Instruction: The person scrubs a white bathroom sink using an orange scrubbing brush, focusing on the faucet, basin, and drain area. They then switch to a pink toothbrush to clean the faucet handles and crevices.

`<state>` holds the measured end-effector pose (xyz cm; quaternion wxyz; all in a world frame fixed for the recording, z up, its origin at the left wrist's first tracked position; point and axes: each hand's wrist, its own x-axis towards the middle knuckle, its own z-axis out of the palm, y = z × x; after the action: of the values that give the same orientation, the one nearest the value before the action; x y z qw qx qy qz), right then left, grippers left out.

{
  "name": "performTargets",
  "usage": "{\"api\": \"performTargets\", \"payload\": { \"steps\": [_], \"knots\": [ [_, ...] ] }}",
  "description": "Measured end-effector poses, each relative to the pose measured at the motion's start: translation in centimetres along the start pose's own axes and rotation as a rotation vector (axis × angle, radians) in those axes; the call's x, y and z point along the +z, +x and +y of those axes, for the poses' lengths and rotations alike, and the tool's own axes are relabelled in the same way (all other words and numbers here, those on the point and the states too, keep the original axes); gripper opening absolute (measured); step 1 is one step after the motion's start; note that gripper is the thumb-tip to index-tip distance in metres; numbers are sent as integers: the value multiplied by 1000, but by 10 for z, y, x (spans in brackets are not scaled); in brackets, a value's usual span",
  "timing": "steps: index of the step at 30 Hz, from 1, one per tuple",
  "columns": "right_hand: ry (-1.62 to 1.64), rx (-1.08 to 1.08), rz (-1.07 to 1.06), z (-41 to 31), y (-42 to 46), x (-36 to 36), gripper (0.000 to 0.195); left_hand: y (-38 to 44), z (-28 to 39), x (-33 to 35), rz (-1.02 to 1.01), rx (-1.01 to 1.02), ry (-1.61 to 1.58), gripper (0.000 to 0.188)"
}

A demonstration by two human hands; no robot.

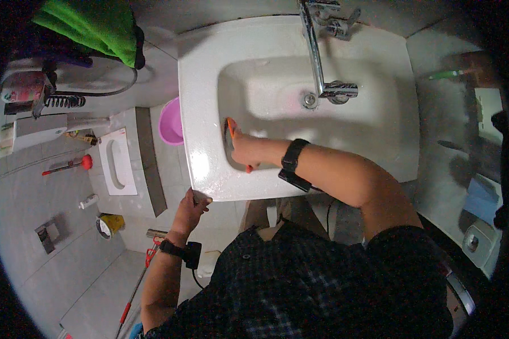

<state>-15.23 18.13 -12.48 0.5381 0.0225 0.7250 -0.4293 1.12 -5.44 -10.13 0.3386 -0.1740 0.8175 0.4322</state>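
My right hand (246,148) reaches into the white ceramic washbasin (203,84) and presses an orange-edged scrubber (230,123) against the basin's left inner wall. The hand covers most of the scrubber, so its exact kind cannot be told. At the basin's front left corner, my left hand (191,209) grips the rim. A chrome swivel faucet (316,55) extends over the bowl, its head near the metal drain (309,100). Pinkish tint surrounds the drain, and the rim near the front left looks wet.
On the left are a pink plastic basin (169,123), a squat toilet (118,163), a red plunger (85,163), a yellow bin (110,224) and a red-handled mop (140,279). A green towel (89,29) hangs upper left. The tiled wall (432,101) bounds the right.
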Motion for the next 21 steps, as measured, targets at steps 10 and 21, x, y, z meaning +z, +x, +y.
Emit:
{"api": "performTargets", "payload": {
  "steps": [10, 21],
  "knots": [
    [170, -104, 128, -28, 54, -37, 24, 2, -6, 0, -15, 61, 6, 38],
    [-50, -19, -306, 23, 3, 10, 25, 6, -20, -8, -59, 85, -88, 30]
  ]
}}
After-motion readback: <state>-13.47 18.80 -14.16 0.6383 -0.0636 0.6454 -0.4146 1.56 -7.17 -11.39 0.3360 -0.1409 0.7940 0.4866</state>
